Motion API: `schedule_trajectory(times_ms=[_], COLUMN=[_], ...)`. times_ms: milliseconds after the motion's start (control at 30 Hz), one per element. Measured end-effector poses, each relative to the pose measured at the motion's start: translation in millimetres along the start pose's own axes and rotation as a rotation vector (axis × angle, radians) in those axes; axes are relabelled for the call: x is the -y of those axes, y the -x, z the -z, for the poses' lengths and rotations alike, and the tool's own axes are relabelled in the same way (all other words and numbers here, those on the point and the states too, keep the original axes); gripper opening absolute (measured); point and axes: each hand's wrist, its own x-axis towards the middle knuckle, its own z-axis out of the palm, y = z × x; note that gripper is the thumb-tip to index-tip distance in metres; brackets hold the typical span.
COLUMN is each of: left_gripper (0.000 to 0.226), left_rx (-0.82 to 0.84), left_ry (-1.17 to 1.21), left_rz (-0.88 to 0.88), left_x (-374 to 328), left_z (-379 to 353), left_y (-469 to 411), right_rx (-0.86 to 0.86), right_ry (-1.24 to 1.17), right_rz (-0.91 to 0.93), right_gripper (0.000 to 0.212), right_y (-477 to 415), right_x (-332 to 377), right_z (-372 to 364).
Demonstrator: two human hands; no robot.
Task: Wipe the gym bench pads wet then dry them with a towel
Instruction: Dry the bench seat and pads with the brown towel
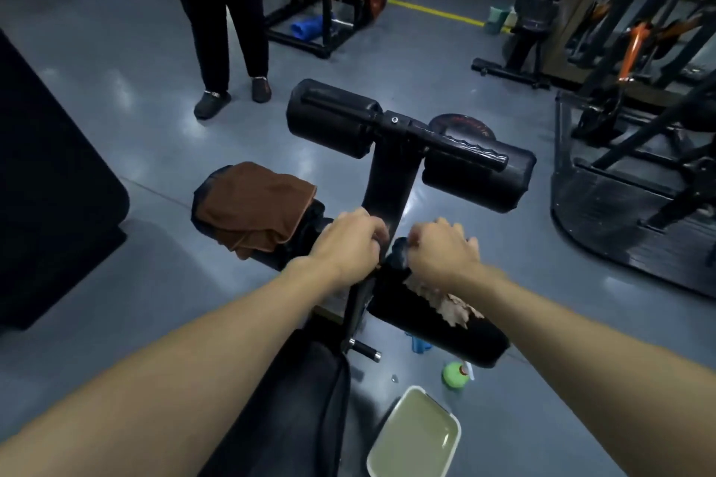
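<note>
We judge wet-wipe step under way. Left hand (348, 240) curled at post (391, 174), contents we cannot tell; right hand (441, 250) grips dark wad (399, 254) at torn lower roller pad (426, 325). Brown towel (252, 205) lies on opposite pad. Next: reach towel, dry.

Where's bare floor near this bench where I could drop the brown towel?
Open floor lies left of the brown towel, up to the dark block, and between the right roller pad and the machine platform. Crowded beside the basin and green bottle.
</note>
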Motion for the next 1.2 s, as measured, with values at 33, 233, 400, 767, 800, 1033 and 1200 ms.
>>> schedule_trajectory(times_ms=[33, 233, 400, 767, 800, 1033, 1200], left_gripper=[0.031, 0.032, 0.09, 0.021, 0.023, 0.033, 0.019], left_rx=[-0.067, -0.451, -0.369, -0.232, -0.228, -0.334, -0.304], left_ry=[0.013, 0.005, 0.362, 1.097, 1.174, 1.189, 0.932], left_rz=[0.041, 0.413, 0.69, 0.555, 0.545, 0.622, 0.814], left_x=[14.5, 111.3, 161.2, 139.0, 135.7, 123.5, 123.1], left_z=[12.6, 69.0, 84.1, 100.2, 100.1, 59.3, -17.8], left_y=[-1.1, 4.0, -2.9, 47.6, 57.5, 125.9, 186.6], right_rx=[0.024, 0.161, 0.209, 0.334, 0.37, 0.446, 0.349], right_ry=[-0.049, -0.447, -0.624, -1.256, -1.285, -1.493, -1.123], right_rz=[0.04, 0.165, 0.151, -0.233, -0.206, -0.197, 0.03], right_gripper=[0.025, 0.04, 0.074, 0.059, 0.064, 0.046, 0.045], right_y=[-7.4, -41.6, -55.8, -40.7, -34.2, 12.8, 40.9], right_x=[18.4, 123.2, 163.8, 149.3, 147.0, 138.5, 110.7], right_z=[-2.2, -36.0, -64.4, -71.4, -75.3, -112.6, -150.4])
